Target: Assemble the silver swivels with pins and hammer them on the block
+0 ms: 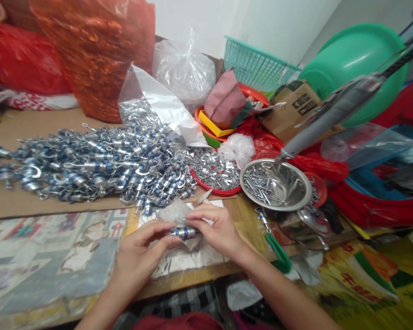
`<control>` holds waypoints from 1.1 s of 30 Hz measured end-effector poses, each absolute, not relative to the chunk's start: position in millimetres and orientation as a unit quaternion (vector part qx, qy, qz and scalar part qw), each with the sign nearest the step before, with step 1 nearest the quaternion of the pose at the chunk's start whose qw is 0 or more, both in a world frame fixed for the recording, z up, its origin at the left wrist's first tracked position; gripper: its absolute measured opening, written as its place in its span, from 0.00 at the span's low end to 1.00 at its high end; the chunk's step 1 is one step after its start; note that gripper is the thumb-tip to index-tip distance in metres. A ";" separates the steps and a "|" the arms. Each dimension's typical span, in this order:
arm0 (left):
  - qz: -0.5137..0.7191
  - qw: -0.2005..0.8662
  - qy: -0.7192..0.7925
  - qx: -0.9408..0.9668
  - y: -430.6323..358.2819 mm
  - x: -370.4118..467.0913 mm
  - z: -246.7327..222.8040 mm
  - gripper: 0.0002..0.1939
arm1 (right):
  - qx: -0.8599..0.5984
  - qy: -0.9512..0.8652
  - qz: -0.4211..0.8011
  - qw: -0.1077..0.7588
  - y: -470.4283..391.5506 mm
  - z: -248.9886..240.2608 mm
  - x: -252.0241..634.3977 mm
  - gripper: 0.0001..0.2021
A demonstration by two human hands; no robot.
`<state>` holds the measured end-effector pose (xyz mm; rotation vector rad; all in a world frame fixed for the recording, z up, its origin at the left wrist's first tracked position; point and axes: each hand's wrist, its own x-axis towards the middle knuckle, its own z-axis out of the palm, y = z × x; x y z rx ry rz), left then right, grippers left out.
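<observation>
Near the table's front edge, my left hand (142, 250) pinches one end of a small silver-and-blue metal part (184, 233). At its other end, the fingers of my right hand (213, 227) close round it. The part lies level between both hands, above a crumpled clear plastic piece (175, 211) and white paper. Just beyond my hands spreads a large heap of similar silver-and-blue parts (99, 160) on cardboard. A red tray (223, 190) of small metal pieces and a steel bowl (301, 201) with long metal pins stand beyond my right hand.
A grey-handled tool (333, 114) slants over the steel bowl. Plastic bags (184, 68), a green basket (258, 64) and a cardboard box (296, 107) line the back. At the right front are a green strap (278, 256) and a lidded pot (313, 222).
</observation>
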<state>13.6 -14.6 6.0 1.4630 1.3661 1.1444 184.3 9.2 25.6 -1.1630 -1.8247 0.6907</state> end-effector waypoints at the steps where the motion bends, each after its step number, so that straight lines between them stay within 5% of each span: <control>1: 0.457 0.418 0.551 0.559 -14.6 14.4 5.5 0.08 | -0.443 -0.725 0.302 0.433 3.4 24.9 179.3 0.07; 5: 0.459 0.435 0.558 0.538 -13.5 14.7 4.6 0.15 | -0.407 -0.724 0.340 0.441 -2.9 20.7 174.6 0.09; 15: 0.437 0.436 0.477 0.626 -14.5 8.9 5.6 0.08 | -0.377 -0.722 0.370 0.448 -9.0 17.8 177.9 0.11; 23: 0.442 0.465 0.495 0.586 -14.9 6.9 15.7 0.05 | -0.278 -0.859 0.104 0.416 -24.3 17.7 190.2 0.10; 33: 0.428 0.436 0.512 0.604 -19.9 7.9 21.2 0.03 | -0.258 -0.873 0.008 0.415 -27.0 20.1 187.4 0.09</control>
